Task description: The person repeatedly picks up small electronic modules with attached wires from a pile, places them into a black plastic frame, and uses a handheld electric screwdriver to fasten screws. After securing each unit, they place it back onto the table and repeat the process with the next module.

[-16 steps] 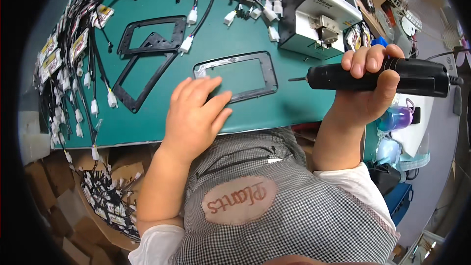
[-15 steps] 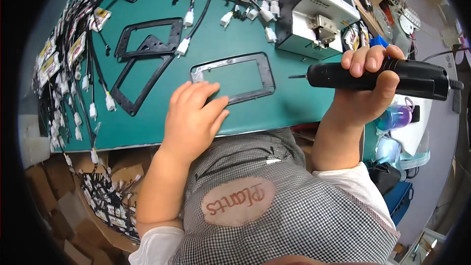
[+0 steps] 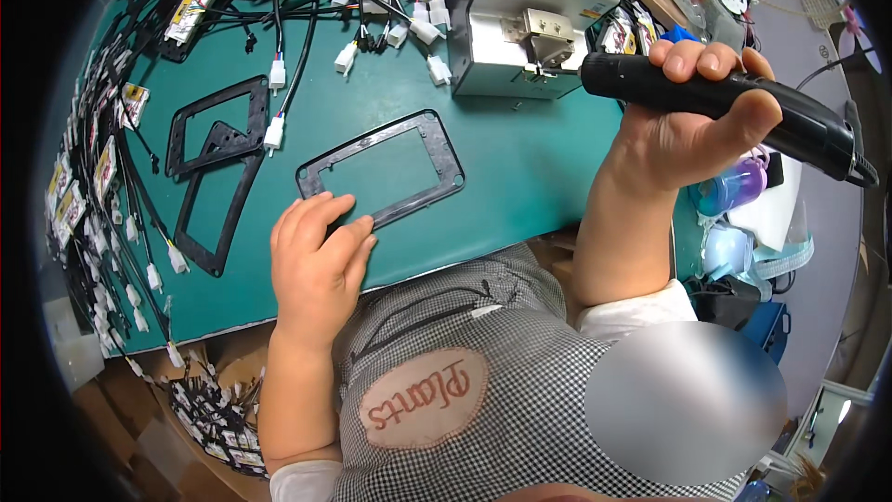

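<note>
In my right hand (image 3: pixel 706 102) is a black electric screwdriver (image 3: pixel 650 84), my fingers wrapped round its body. It lies almost level, and its left end is right by the metal fitting (image 3: pixel 546 35) on the front of a white machine, which looks like a screw feeder (image 3: pixel 483 46). Its bit cannot be made out against the machine. My left hand (image 3: pixel 321 246) grips the near-left corner of a black rectangular plastic frame (image 3: pixel 446 153) lying on the green mat (image 3: pixel 530 177). Two more black frames (image 3: pixel 223 195) lie partly overlapped farther left.
Bundles of black cables with white plugs (image 3: pixel 274 135) spread over the left and back of the table, some hanging over its edge. A black labelled module (image 3: pixel 195 5) lies at the back left. A purple and blue bottle (image 3: pixel 739 188) stands at right, below the screwdriver.
The view has shifted. The screwdriver's tip has moved from beside the frame to the machine's metal fitting. My left hand stays at the frame's corner; the frame now sits more slanted in view.
</note>
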Tool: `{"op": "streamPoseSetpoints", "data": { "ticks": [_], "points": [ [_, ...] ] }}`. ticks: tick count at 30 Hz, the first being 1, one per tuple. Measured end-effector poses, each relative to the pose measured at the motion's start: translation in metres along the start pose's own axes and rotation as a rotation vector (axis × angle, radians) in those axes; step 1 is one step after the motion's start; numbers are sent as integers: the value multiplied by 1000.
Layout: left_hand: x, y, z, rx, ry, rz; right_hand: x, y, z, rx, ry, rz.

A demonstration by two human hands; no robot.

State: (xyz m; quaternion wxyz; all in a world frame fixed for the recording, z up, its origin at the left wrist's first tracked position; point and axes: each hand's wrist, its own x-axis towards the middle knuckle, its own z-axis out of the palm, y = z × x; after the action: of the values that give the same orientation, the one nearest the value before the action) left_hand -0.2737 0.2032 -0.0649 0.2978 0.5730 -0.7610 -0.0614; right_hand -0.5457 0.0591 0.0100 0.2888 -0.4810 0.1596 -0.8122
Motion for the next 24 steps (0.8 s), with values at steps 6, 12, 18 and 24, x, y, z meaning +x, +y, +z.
{"op": "streamPoseSetpoints", "data": {
  "ticks": [6,12,18,24],
  "points": [
    [0,0,1,9,-1,3,0,5,4,-78,1,23],
    [0,0,1,8,-3,10,2,9,3,-187,-44,-18],
    [-1,-2,1,11,1,16,9,8,10,-101,-171,192],
    [-2,-5,2,23,1,18,-14,2,7,211,-378,439]
  ]
}}
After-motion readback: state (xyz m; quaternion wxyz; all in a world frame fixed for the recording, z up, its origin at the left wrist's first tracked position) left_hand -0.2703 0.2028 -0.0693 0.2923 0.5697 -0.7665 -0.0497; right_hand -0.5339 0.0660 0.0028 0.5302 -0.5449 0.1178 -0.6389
